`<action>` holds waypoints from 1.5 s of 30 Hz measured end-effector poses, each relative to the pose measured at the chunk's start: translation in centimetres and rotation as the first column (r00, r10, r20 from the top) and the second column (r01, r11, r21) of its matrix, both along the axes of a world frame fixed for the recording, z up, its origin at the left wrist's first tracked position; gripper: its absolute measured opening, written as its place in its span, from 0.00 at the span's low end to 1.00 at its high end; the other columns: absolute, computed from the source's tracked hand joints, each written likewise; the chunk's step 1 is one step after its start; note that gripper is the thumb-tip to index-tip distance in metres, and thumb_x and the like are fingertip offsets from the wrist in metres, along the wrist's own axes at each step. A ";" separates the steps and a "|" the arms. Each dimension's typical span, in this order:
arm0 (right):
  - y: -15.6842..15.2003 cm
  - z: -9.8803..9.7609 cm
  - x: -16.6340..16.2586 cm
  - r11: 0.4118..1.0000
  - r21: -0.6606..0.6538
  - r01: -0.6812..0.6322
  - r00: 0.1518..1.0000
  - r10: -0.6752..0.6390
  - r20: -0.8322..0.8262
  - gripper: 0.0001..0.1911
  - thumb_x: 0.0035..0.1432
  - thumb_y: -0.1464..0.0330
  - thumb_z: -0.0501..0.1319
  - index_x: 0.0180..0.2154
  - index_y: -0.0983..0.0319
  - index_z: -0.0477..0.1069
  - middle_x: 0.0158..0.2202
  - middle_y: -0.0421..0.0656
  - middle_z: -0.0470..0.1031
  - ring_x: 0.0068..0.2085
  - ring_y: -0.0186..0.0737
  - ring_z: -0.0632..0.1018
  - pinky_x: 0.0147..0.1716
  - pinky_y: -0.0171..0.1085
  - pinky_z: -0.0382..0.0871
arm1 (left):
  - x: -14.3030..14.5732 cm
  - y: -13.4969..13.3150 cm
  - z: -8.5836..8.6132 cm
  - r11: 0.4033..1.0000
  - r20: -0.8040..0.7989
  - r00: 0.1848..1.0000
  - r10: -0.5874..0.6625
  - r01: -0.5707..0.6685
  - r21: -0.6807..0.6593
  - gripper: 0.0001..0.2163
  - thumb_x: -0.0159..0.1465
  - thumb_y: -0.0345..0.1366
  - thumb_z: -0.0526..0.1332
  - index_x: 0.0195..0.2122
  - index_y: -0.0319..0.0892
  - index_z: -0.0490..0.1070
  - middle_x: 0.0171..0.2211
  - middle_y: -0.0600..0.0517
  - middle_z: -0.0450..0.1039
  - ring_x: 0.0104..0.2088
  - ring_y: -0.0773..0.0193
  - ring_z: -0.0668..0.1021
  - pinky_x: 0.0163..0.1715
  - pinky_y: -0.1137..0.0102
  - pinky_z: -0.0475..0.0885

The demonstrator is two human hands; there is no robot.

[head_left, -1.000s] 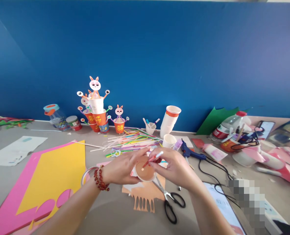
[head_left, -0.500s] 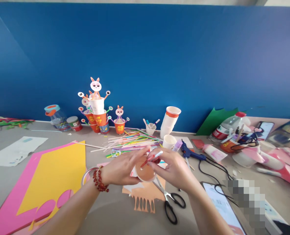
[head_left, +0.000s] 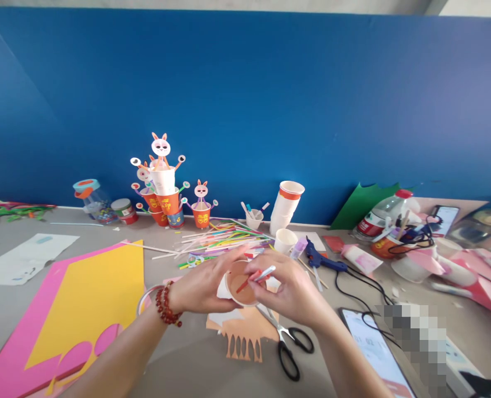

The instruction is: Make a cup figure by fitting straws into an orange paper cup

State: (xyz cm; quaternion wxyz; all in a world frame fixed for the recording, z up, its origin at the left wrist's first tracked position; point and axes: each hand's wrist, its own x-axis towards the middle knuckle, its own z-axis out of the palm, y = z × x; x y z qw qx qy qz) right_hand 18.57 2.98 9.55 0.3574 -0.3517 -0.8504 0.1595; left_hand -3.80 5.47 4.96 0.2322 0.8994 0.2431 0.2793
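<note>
My left hand [head_left: 202,284] grips a small paper cup [head_left: 239,283] tipped on its side, its orange-lined mouth facing me. My right hand [head_left: 289,287] pinches a thin red-and-white stick [head_left: 257,276] whose red end reaches into the cup's mouth. Both hands hover just above the table [head_left: 187,354] at its middle. A red bead bracelet and a clear bangle sit on my left wrist. Under the hands lies an orange paper cut-out with a fringed edge [head_left: 243,337].
Black-handled scissors [head_left: 289,345] lie just right of the cut-out. Yellow and pink foam sheets [head_left: 83,309] lie at left. Coloured straws [head_left: 220,237], rabbit cup figures [head_left: 165,190], stacked cups [head_left: 287,205], a blue glue gun [head_left: 318,257] with cord, and a phone [head_left: 374,351] surround the hands.
The cup has turned a little more toward me and shifted slightly left. The stick's red end has slid deeper into the cup's mouth.
</note>
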 end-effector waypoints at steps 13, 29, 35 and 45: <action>0.5 -0.9 0.1 0.999 -0.022 0.045 0.946 -0.050 -0.322 0.04 0.56 0.74 0.63 0.33 0.58 0.70 0.32 0.41 0.73 0.37 0.43 0.75 0.39 0.43 0.68 | 0.0 0.0 0.3 0.998 0.079 0.996 0.046 -0.043 -0.045 0.51 0.55 0.43 0.70 0.69 0.50 0.33 0.62 0.39 0.62 0.60 0.46 0.68 0.57 0.54 0.68; 0.0 -0.8 -0.4 0.998 0.018 0.056 0.984 -0.052 -0.172 0.03 0.59 0.72 0.62 0.35 0.58 0.71 0.35 0.42 0.75 0.40 0.44 0.76 0.40 0.42 0.69 | 0.1 -0.2 0.7 0.999 -0.006 0.999 0.037 -0.037 0.031 0.50 0.56 0.41 0.69 0.69 0.50 0.32 0.67 0.40 0.54 0.64 0.47 0.65 0.59 0.56 0.66; -0.3 0.0 -0.4 0.995 0.061 0.082 0.996 -0.083 0.017 0.06 0.64 0.67 0.58 0.39 0.58 0.73 0.36 0.44 0.77 0.39 0.44 0.75 0.38 0.40 0.66 | 0.3 -0.2 0.7 0.997 -0.063 0.998 -0.010 0.014 0.078 0.48 0.57 0.41 0.67 0.70 0.48 0.33 0.68 0.41 0.52 0.65 0.46 0.62 0.61 0.54 0.64; -0.9 0.3 -0.4 0.999 0.032 0.033 0.994 -0.037 0.105 0.10 0.68 0.64 0.54 0.37 0.59 0.71 0.34 0.42 0.79 0.37 0.43 0.76 0.37 0.38 0.63 | 0.5 -0.7 0.5 0.993 -0.025 0.999 -0.040 0.043 0.110 0.52 0.56 0.39 0.68 0.69 0.46 0.25 0.65 0.37 0.57 0.62 0.45 0.66 0.58 0.54 0.67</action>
